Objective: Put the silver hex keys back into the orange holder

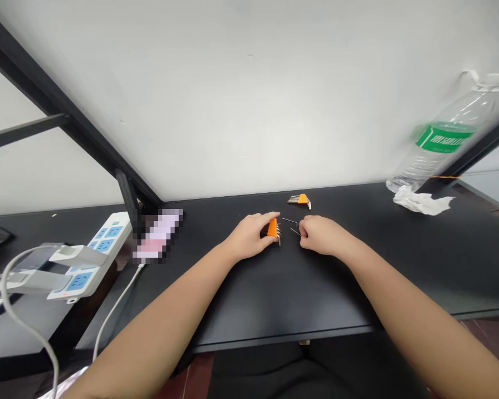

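My left hand (pixel 251 235) is closed around an orange hex-key holder (pixel 273 228) with several metal keys sticking out, resting on the black table (pixel 274 288). My right hand (pixel 320 235) sits just to its right, fingers pinched on a thin loose hex key (pixel 295 232). Another loose key (pixel 290 221) lies between the hands, slightly farther back. A second orange hex-key set (pixel 300 200) lies on the table beyond both hands, untouched.
A clear plastic bottle with a green label (pixel 441 138) stands at the far right beside a crumpled white tissue (pixel 422 201). At the left are a white power strip (pixel 95 255), white cables (pixel 112 316) and a phone (pixel 158 235). A white wall rises behind.
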Demonstrator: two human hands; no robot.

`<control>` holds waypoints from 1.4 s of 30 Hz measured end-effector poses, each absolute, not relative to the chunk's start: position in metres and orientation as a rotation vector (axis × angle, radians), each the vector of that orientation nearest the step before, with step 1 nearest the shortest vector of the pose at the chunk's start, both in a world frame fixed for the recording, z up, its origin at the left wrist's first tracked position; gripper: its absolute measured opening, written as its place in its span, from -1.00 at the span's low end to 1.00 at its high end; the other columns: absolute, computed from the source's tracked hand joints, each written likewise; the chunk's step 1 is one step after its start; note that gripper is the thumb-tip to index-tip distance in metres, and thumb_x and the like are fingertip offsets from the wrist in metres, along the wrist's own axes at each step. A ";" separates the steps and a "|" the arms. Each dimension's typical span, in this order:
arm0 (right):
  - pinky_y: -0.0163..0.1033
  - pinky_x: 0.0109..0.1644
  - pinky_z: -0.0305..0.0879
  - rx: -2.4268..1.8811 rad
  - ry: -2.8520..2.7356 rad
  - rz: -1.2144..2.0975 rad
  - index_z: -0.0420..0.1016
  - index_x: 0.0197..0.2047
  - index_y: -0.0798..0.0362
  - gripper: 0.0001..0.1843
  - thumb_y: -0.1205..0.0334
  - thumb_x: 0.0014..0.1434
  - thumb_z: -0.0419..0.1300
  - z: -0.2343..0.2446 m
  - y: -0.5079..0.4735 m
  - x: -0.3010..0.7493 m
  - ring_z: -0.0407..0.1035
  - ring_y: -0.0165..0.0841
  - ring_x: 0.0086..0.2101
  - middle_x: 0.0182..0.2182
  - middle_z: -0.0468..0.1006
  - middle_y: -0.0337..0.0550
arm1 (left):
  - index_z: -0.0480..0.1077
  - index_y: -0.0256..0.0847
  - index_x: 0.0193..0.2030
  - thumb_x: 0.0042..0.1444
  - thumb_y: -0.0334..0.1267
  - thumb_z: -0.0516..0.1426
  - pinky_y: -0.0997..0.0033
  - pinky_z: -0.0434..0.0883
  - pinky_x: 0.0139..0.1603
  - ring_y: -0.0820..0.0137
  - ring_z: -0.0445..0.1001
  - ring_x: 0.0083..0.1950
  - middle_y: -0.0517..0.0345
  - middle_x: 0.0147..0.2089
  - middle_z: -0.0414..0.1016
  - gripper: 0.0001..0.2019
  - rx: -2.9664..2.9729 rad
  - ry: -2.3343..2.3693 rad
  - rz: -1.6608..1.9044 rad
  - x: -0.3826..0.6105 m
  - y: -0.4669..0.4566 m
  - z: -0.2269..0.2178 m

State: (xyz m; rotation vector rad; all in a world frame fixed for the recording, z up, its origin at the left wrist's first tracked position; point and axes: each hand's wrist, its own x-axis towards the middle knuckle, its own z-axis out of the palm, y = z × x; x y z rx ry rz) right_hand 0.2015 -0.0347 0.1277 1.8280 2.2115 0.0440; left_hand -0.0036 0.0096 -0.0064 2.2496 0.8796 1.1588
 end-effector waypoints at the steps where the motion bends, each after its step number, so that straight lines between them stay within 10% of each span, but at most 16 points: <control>1: -0.31 -0.38 0.06 1.813 2.264 0.027 0.39 -0.41 0.07 -0.95 0.37 0.07 0.19 0.128 -0.036 0.201 0.31 -0.39 -0.39 -0.30 0.51 -0.15 | 0.25 -0.07 0.37 0.16 -0.15 0.28 0.20 0.46 0.16 0.25 0.53 0.10 0.05 0.15 0.52 -0.36 2.215 0.883 1.162 -0.003 0.010 -0.007; 22: -0.25 -0.17 0.30 1.373 2.975 0.150 0.56 -0.12 0.07 -0.71 0.27 0.45 -0.01 0.124 -0.042 0.204 0.37 -0.38 -0.28 -0.17 0.50 -0.06 | 0.42 -0.10 0.18 0.15 -0.15 0.30 0.12 0.41 0.26 0.19 0.44 0.18 0.02 0.08 0.52 -0.55 2.289 0.794 1.232 -0.005 0.005 0.000; 29: -0.24 -0.17 0.35 1.600 3.128 -0.615 0.57 -0.18 0.03 -0.86 0.17 0.32 0.23 0.124 -0.039 0.196 0.39 -0.38 -0.29 -0.27 0.53 -0.15 | 0.45 -0.11 0.11 0.19 -0.07 0.30 0.05 0.26 0.38 0.17 0.35 0.26 0.04 0.10 0.52 -0.61 2.297 0.539 1.363 -0.004 0.003 0.006; 34: -0.31 -0.36 0.32 1.938 2.646 -1.433 0.42 -0.19 0.07 -0.58 -0.01 0.09 0.45 0.118 -0.033 0.199 0.36 -0.43 -0.42 -0.40 0.49 -0.23 | 0.40 -0.16 0.06 0.22 -0.09 0.28 0.12 0.33 0.22 0.22 0.40 0.10 0.01 0.00 0.51 -0.65 2.266 0.481 1.447 -0.002 -0.001 0.011; 42: -0.34 -0.45 0.36 1.795 2.461 -1.887 0.44 -0.18 0.12 -0.61 0.00 0.15 0.42 0.121 -0.032 0.206 0.39 -0.46 -0.54 -0.47 0.49 -0.24 | 0.35 -0.16 0.15 0.23 -0.13 0.27 0.11 0.34 0.21 0.21 0.40 0.11 -0.03 0.06 0.49 -0.60 2.272 0.417 1.479 0.000 -0.003 0.009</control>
